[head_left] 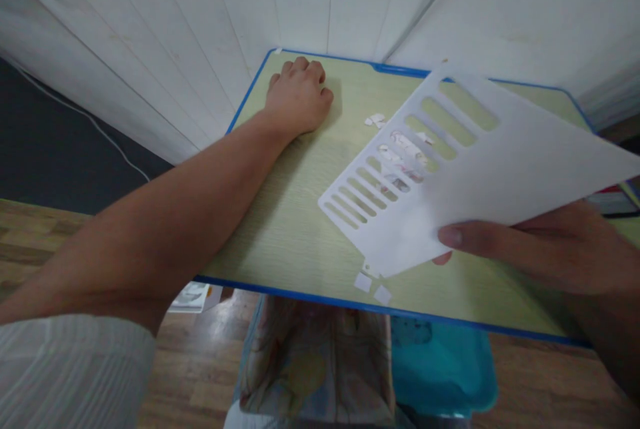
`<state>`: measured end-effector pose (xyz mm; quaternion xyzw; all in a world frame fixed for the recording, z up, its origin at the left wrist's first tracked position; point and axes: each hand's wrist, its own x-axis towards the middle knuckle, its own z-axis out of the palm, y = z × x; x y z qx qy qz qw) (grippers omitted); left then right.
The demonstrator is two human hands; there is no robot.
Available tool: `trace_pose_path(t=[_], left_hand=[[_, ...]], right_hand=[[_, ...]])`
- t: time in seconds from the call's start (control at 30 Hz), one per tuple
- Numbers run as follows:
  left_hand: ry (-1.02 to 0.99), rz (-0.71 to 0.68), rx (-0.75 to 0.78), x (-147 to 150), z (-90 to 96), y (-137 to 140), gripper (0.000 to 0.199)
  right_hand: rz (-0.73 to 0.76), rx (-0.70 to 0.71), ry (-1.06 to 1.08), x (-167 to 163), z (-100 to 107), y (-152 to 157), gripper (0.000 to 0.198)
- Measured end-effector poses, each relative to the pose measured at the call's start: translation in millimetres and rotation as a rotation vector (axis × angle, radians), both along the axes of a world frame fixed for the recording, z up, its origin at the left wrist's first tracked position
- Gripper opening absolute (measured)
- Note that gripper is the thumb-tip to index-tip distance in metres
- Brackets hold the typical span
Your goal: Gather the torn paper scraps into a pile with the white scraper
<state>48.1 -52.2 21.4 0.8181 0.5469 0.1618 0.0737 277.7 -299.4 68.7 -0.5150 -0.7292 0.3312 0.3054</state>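
Note:
My right hand [555, 249] grips the lower edge of a thin white slotted sheet [500, 182], thumb on top and a fingertip showing beneath. A row of rounded slots of varying width runs along the sheet's left side, and it is held tilted above the table [280, 229]. Through the slots I see small printed cut-outs [400, 155] on the tabletop. My left hand [300, 95] rests near the table's far left corner, fingers curled in; whether anything is inside is hidden. Small white pieces [377, 120] lie between the hands, and two white squares [373, 287] near the front edge.
The pale table has a blue rim and stands against a white plank wall [300, 9]. A grey cable [430, 2] runs down the wall. Below the front edge are a patterned cloth [320, 362] over my lap and a turquoise plastic container [445, 369].

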Motion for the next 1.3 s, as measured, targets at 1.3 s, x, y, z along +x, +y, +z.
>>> trace_pose_path(t=[1.3], left_hand=[[0.034, -0.015, 0.012, -2.8, -1.1, 4.1, 0.059]], right_hand=[[0.347, -0.306, 0.087, 42.0, 14.1, 8.1, 0.013]])
